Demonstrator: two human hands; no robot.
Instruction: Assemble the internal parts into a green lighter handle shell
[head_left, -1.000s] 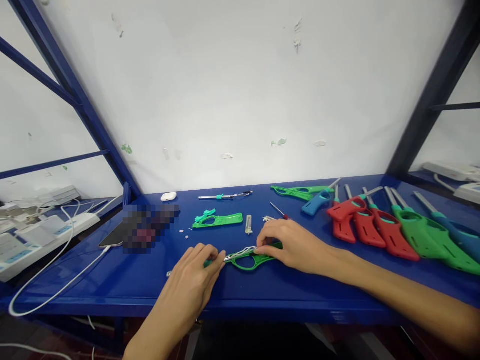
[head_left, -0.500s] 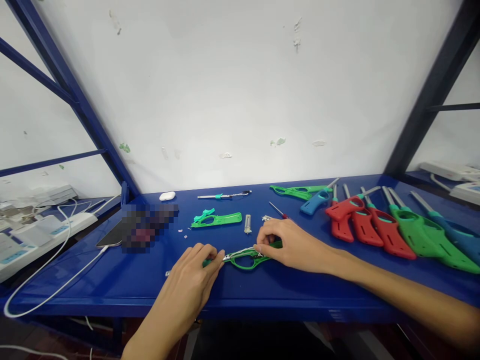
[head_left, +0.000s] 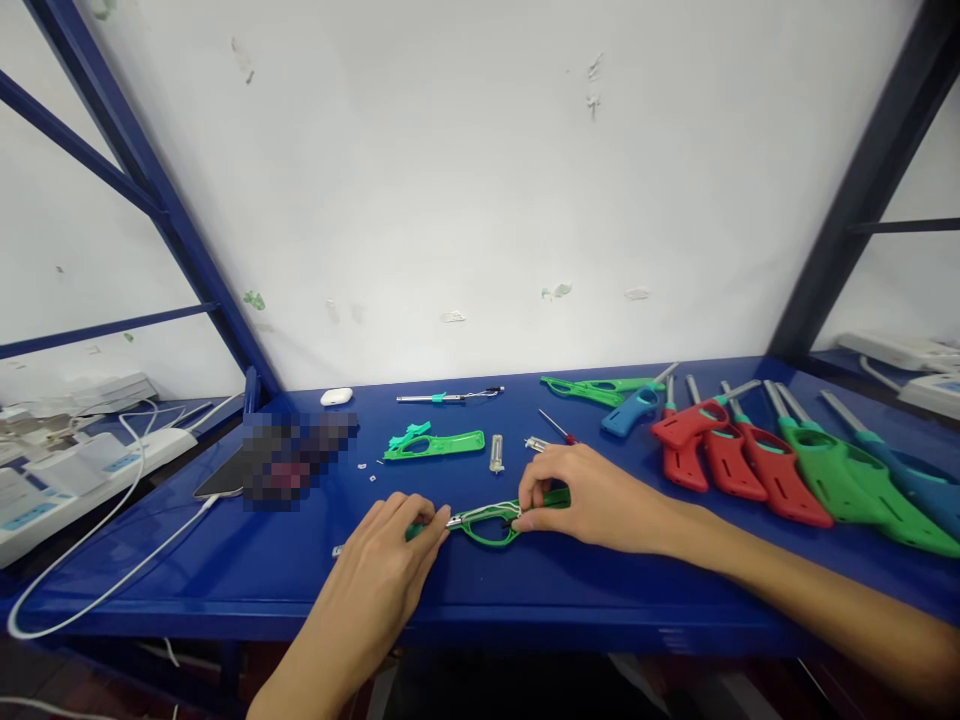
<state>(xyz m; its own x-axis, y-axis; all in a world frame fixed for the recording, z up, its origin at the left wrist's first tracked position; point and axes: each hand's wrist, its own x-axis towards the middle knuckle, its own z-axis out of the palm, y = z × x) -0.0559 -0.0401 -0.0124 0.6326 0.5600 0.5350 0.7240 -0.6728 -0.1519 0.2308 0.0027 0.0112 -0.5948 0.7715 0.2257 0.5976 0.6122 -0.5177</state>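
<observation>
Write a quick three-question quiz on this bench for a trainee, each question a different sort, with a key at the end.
1. True or false: the left hand is holding the screwdriver.

2. Multiple choice: what colour is the lighter shell half that the right hand is at?
a) red
b) blue
c) green

3. Fill in the blank: the red lighters lie toward the ____ side of the picture.

Key:
1. False; its fingertips are at the metal barrel.
2. c) green
3. right
</observation>
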